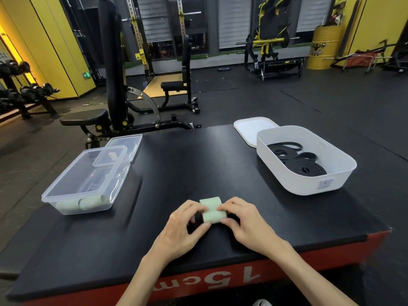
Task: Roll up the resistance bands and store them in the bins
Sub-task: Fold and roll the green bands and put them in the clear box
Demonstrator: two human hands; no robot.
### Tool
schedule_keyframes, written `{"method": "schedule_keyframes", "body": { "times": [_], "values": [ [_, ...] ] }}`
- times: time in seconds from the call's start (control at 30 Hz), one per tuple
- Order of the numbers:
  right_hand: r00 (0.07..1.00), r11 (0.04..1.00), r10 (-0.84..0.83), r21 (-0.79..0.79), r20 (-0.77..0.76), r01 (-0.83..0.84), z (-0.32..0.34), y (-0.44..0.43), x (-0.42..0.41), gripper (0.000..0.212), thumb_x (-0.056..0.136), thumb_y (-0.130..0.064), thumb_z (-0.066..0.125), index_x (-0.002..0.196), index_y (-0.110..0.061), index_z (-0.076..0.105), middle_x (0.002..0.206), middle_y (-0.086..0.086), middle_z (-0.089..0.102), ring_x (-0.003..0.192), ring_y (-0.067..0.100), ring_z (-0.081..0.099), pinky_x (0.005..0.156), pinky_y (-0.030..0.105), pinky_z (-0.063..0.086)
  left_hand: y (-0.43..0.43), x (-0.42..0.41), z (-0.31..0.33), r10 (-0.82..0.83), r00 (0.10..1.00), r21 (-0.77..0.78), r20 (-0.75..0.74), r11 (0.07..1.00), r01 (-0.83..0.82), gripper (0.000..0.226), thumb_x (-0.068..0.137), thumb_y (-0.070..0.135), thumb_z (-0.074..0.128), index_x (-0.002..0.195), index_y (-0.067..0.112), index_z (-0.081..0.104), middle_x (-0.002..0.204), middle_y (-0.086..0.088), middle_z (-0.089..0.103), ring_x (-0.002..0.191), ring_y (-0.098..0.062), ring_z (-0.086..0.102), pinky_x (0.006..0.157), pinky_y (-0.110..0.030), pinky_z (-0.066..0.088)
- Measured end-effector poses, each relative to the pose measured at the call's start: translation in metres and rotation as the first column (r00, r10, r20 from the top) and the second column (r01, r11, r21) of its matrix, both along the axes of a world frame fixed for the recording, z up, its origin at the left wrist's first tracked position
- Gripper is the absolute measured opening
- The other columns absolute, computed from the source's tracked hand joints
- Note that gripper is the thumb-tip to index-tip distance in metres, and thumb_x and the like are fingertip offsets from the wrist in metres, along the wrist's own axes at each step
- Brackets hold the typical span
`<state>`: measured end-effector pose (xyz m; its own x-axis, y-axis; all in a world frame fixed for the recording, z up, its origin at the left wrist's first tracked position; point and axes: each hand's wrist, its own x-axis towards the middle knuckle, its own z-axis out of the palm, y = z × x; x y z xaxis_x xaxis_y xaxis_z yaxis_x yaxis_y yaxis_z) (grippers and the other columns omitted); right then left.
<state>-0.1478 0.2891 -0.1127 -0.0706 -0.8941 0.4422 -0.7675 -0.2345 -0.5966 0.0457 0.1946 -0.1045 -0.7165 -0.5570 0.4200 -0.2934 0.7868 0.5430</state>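
Observation:
A pale green resistance band (212, 209) lies on the black platform (187, 168) near its front edge, partly rolled. My left hand (185, 226) pinches the roll's left end with thumb and fingers. My right hand (245, 221) pinches its right end the same way. A short flat stretch of the band lies just beyond the roll. To the left stands a clear plastic bin (66, 195) holding pale green rolled bands (88, 203). To the right a white bin (309, 184) holds coiled black bands (302, 166).
A clear lid (130, 143) lies behind the clear bin and a white lid (249, 129) behind the white bin. A black weight bench (106, 115) stands just past the platform's far left. The platform's red front face (220, 281) drops off below my forearms.

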Motion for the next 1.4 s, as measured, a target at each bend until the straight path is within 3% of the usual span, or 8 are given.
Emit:
{"method": "schedule_keyframes", "body": {
  "times": [0.13, 0.27, 0.5, 0.67, 0.87, 1.03, 1.2, 1.4],
  "values": [
    [1.000, 1.000, -0.017, -0.001, -0.023, 0.017, -0.0003, -0.0008, 0.0004, 0.028, 0.089, -0.021, 0.062, 0.117, -0.016, 0.065, 0.105, -0.010, 0.056, 0.097, 0.004, 0.053, 0.086, 0.019, 0.043, -0.0013, -0.0004, 0.0000, -0.003, 1.000, 0.004, 0.000, 1.000, 0.003, 0.027, 0.082, 0.023, 0.071, 0.107, 0.029, 0.061, 0.094, 0.015, 0.054, 0.073, -0.011, 0.049, 0.068, -0.012, 0.039],
    [0.999, 1.000, -0.009, 0.014, -0.045, 0.010, 0.0003, -0.0001, 0.0015, 0.038, 0.087, -0.026, 0.066, 0.124, -0.018, 0.059, 0.111, -0.012, 0.052, 0.104, 0.003, 0.046, 0.090, 0.012, 0.037, -0.0032, -0.0011, -0.0018, 0.021, 1.000, 0.010, 0.002, 1.000, -0.021, 0.024, 0.086, 0.027, 0.067, 0.110, 0.026, 0.064, 0.083, 0.015, 0.048, 0.072, -0.007, 0.047, 0.066, -0.012, 0.039],
    [0.999, 1.000, 0.000, -0.002, -0.036, 0.000, 0.0004, -0.0004, 0.0010, 0.027, 0.089, -0.019, 0.062, 0.115, -0.016, 0.064, 0.103, -0.011, 0.054, 0.097, 0.003, 0.049, 0.087, 0.012, 0.037, -0.0009, -0.0010, -0.0024, 0.028, 1.000, 0.020, 0.001, 0.999, -0.028, 0.028, 0.089, 0.042, 0.054, 0.109, 0.024, 0.065, 0.081, 0.017, 0.049, 0.073, -0.005, 0.048, 0.067, -0.010, 0.037],
    [0.999, 1.000, 0.017, 0.014, -0.051, -0.016, 0.0001, 0.0010, 0.0001, 0.028, 0.089, -0.022, 0.061, 0.116, -0.016, 0.064, 0.102, -0.009, 0.055, 0.094, 0.002, 0.047, 0.084, 0.009, 0.034, 0.0023, 0.0005, -0.0026, 0.026, 1.000, 0.003, 0.004, 1.000, -0.026, 0.027, 0.089, 0.043, 0.055, 0.109, 0.028, 0.063, 0.094, 0.017, 0.052, 0.076, -0.009, 0.050, 0.070, -0.012, 0.039],
    [0.999, 1.000, -0.006, 0.020, -0.048, 0.007, 0.0005, -0.0020, 0.0015, 0.031, 0.090, -0.027, 0.059, 0.118, -0.017, 0.065, 0.101, -0.010, 0.053, 0.094, 0.001, 0.046, 0.084, 0.010, 0.033, 0.0004, 0.0008, -0.0019, 0.018, 1.000, -0.015, 0.024, 1.000, -0.017, 0.026, 0.084, 0.032, 0.067, 0.109, 0.032, 0.057, 0.099, 0.016, 0.052, 0.074, -0.011, 0.049, 0.069, -0.016, 0.041],
    [0.999, 1.000, 0.009, 0.011, -0.043, -0.009, 0.0007, -0.0016, 0.0020, 0.035, 0.087, -0.027, 0.064, 0.120, -0.019, 0.058, 0.109, -0.011, 0.053, 0.103, 0.003, 0.048, 0.090, 0.016, 0.039, -0.0021, 0.0003, -0.0026, 0.048, 0.999, -0.006, 0.026, 0.999, -0.048, 0.023, 0.086, 0.034, 0.063, 0.109, 0.028, 0.062, 0.093, 0.013, 0.053, 0.075, -0.010, 0.049, 0.069, -0.014, 0.041],
    [0.999, 1.000, 0.004, -0.014, -0.037, -0.005, -0.0001, -0.0021, 0.0003, 0.026, 0.087, -0.018, 0.063, 0.113, -0.018, 0.061, 0.105, -0.009, 0.057, 0.098, 0.006, 0.052, 0.087, 0.018, 0.042, -0.0016, 0.0011, -0.0034, 0.052, 0.998, 0.010, 0.037, 0.999, -0.052, 0.028, 0.087, 0.044, 0.057, 0.109, 0.028, 0.062, 0.088, 0.011, 0.052, 0.075, -0.010, 0.048, 0.067, -0.015, 0.040],
    [0.999, 1.000, 0.006, 0.006, -0.037, -0.006, -0.0003, 0.0001, 0.0006, 0.027, 0.088, -0.026, 0.060, 0.114, -0.019, 0.063, 0.101, -0.010, 0.056, 0.096, 0.005, 0.051, 0.085, 0.018, 0.042, 0.0001, 0.0009, -0.0038, 0.045, 0.999, -0.004, 0.027, 0.999, -0.045, 0.028, 0.088, 0.046, 0.055, 0.108, 0.029, 0.063, 0.087, 0.014, 0.053, 0.075, -0.010, 0.049, 0.066, -0.015, 0.040]
  ]
}}
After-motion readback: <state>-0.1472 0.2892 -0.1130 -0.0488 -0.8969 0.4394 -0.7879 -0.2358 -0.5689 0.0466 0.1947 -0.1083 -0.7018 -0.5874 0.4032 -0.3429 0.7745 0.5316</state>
